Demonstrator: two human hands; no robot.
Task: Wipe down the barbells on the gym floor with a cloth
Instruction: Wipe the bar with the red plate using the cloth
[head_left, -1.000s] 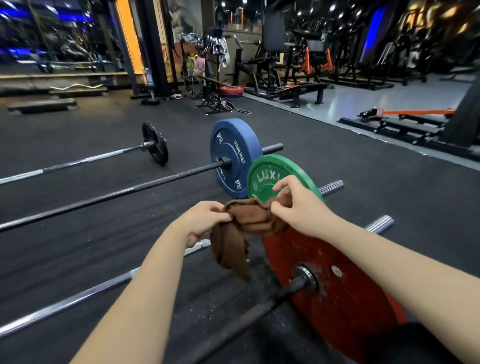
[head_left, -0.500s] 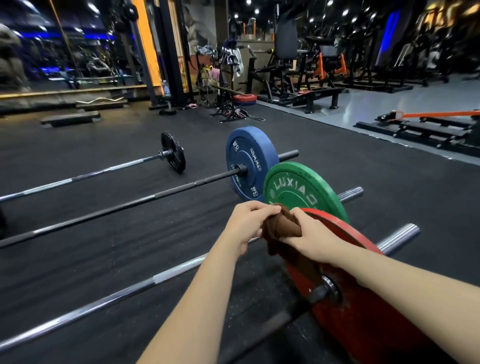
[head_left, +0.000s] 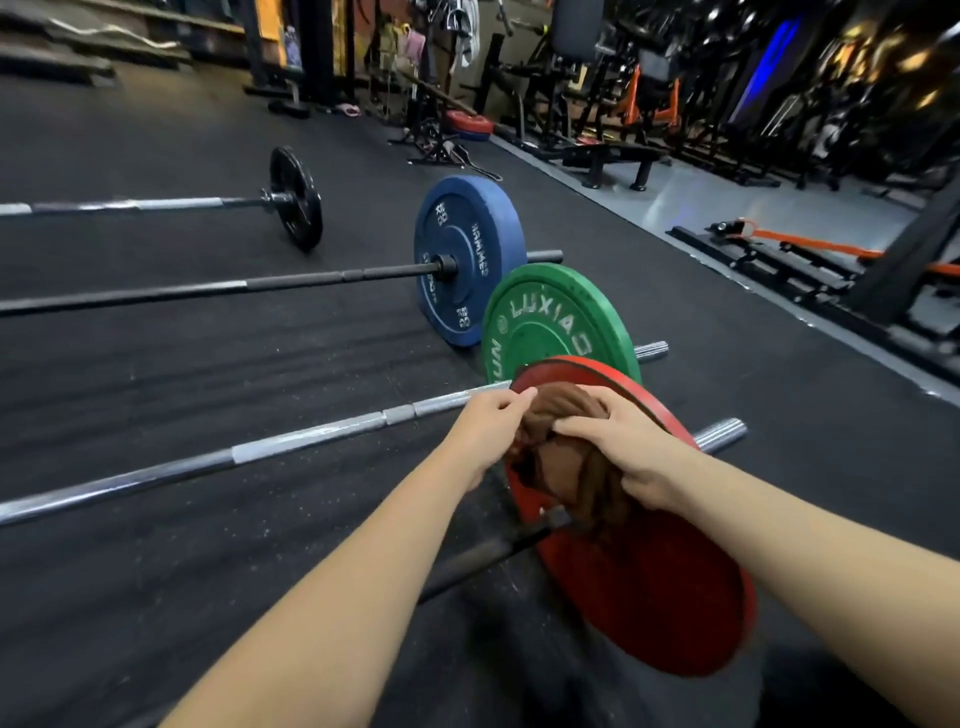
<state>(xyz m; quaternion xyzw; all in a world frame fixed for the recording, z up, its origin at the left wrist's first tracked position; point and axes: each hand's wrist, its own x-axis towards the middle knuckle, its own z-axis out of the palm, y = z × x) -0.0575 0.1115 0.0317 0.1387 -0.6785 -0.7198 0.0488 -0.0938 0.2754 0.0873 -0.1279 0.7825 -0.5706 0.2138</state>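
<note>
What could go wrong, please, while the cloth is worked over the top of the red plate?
1. The left hand and right hand hold the brown cloth on the rim of the red plate, which stands on edge; a hard push might roll it.
2. The cloth's loose end hangs beside the dark bar and may snag there.

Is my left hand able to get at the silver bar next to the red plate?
Probably yes: the left hand is close to the silver bar with nothing between, though it grips the brown cloth.
</note>
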